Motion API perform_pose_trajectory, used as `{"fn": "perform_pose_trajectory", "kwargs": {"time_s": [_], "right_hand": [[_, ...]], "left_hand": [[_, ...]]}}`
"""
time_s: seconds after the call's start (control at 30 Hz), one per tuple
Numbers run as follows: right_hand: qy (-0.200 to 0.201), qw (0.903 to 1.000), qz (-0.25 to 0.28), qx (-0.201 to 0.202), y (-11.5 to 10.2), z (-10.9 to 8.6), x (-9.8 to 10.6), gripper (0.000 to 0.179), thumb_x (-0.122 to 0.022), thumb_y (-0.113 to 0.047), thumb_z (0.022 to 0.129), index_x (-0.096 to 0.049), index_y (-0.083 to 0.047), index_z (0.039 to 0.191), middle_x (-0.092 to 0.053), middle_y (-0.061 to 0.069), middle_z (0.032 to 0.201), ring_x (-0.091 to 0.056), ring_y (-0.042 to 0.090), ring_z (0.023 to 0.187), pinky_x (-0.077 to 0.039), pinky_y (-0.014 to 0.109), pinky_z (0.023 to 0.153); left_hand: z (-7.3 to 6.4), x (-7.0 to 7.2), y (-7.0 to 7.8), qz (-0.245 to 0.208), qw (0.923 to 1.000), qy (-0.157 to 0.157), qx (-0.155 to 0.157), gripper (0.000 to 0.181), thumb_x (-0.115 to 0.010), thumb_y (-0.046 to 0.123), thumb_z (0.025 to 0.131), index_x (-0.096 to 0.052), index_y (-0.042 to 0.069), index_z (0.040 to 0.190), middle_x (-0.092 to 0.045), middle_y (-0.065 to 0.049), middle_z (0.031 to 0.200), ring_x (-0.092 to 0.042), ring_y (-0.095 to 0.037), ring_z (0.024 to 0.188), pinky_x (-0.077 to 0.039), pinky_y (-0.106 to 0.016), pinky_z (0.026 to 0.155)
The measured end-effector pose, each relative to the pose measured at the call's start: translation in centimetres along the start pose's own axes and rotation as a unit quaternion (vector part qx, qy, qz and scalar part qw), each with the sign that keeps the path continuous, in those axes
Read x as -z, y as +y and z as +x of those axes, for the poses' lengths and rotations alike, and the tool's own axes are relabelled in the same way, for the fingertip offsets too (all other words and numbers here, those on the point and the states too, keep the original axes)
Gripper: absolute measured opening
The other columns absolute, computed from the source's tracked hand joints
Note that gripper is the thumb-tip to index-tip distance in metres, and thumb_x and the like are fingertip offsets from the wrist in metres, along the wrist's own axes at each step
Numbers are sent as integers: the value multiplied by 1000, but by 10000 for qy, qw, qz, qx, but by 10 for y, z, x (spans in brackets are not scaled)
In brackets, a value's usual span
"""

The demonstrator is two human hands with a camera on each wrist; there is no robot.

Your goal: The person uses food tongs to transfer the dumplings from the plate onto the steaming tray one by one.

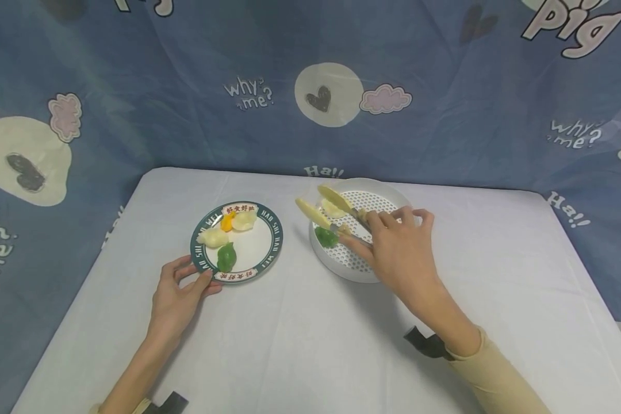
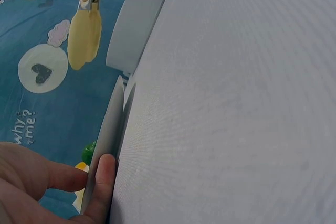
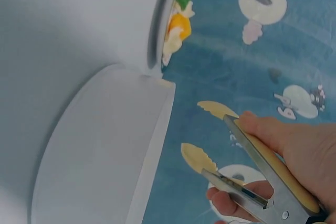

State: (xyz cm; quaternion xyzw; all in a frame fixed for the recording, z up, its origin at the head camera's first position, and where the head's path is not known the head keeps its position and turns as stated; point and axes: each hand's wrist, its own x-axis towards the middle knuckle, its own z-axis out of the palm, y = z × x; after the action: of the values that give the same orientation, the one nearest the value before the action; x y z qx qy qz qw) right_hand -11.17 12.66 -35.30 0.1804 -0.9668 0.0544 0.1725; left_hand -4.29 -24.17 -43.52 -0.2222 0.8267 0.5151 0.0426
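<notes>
My left hand (image 1: 178, 293) pinches the near left rim of a round plate (image 1: 261, 253) with a green patterned border; the left wrist view shows thumb above and a finger beneath. Pale dumpling-shaped pieces (image 1: 214, 237), an orange piece (image 1: 227, 221) and a green piece (image 1: 226, 257) lie on the plate. In my right hand (image 1: 401, 253) is a pair of tongs (image 3: 257, 156) with yellow tips, spread apart with nothing gripped between them. They hover over a white perforated steamer tray (image 1: 336, 266). A green piece (image 1: 326, 237) and a pale dumpling-shaped piece (image 1: 333, 208) lie in it, partly hidden by the tongs.
A white cloth (image 1: 300, 345) covers the table. Behind it hangs a blue printed curtain (image 1: 196, 115), which also runs down both sides. The plate stands left of the steamer tray, with a narrow strip of cloth between them.
</notes>
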Motion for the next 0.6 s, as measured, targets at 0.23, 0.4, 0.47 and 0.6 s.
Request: {"fn": "perform_pose_trajectory", "kwargs": {"time_s": [0.23, 0.4, 0.47, 0.6], "right_hand": [[13, 9999, 87, 105, -6, 1, -2, 71, -59, -74, 98, -75, -9, 120, -82, 11, 102, -70, 43, 110, -41, 71, 107], [-53, 9998, 49, 164, -12, 1, -3, 70, -59, -76, 97, -76, -11, 113, -80, 7, 93, -70, 40, 109, -41, 68, 108], [-218, 9996, 53, 155, -16, 1, -3, 71, -59, -78, 96, -77, -12, 117, -81, 5, 97, -68, 38, 109, -40, 67, 108], [-550, 9982, 130, 180, -23, 0, -4, 73, -59, -79, 95, -76, -13, 122, -81, 4, 106, -65, 37, 112, -38, 68, 107]], "left_hand": [[0, 0, 0, 61, 10000, 23, 3, 79, -62, 21, 110, -14, 2, 170, -49, -26, 158, -78, 2, 80, -55, -2, 82], [0, 0, 0, 147, 9999, 41, 14, 79, -62, 22, 110, -15, 2, 170, -50, -26, 158, -78, 1, 80, -52, 0, 82], [0, 0, -1, 145, 9999, 35, 9, 79, -62, 22, 110, -15, 2, 170, -50, -26, 158, -78, 1, 81, -52, 0, 82], [1, 0, -1, 93, 10000, 6, 7, 79, -62, 22, 110, -14, 2, 171, -49, -26, 159, -78, 1, 81, -55, -2, 83]]}}
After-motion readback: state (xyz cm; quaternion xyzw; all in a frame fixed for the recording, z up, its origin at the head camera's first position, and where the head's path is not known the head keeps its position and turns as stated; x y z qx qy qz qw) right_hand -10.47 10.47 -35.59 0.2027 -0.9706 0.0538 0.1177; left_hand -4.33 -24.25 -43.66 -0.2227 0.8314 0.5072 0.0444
